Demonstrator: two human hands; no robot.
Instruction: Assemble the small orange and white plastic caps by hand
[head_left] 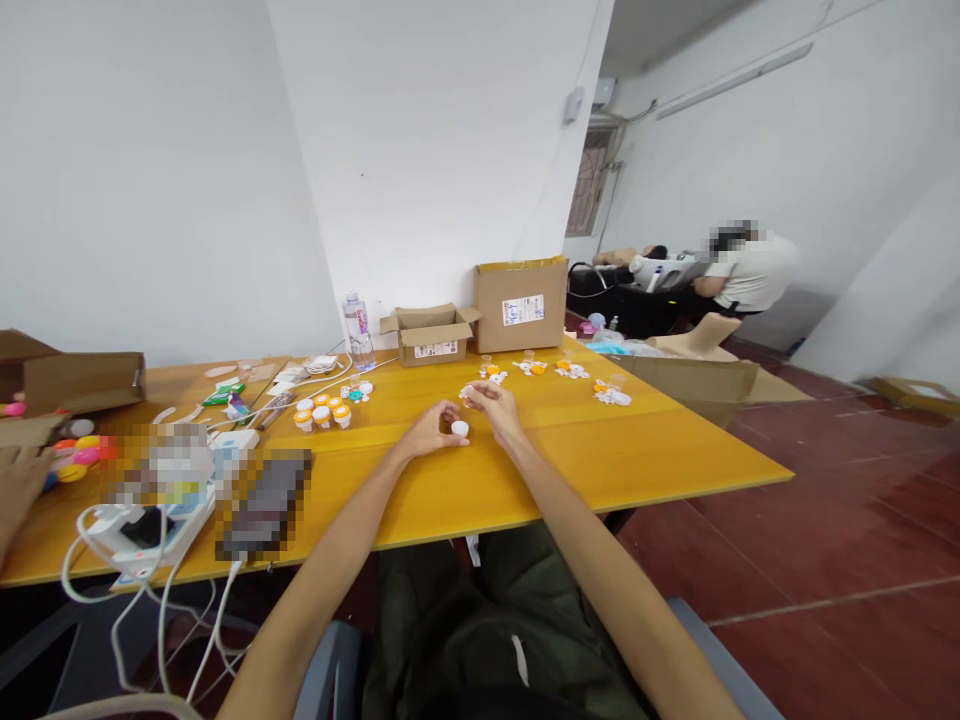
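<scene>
Both my hands are out over the yellow table (660, 450). My left hand (431, 428) pinches a small white cap (460, 428) between its fingertips. Close beside it, my right hand (495, 405) has its fingers curled around another small white piece (466, 392), which is mostly hidden. A cluster of small white-and-orange cups (322, 412) stands to the left of my hands. More small white and orange parts (570, 370) lie scattered farther back on the table.
Two cardboard boxes (521, 303) and a water bottle (358, 332) stand at the table's back edge. Devices and white cables (150, 530) crowd the left front. Another person's hand (19, 485) shows at far left. A person (746, 270) sits at a desk far right.
</scene>
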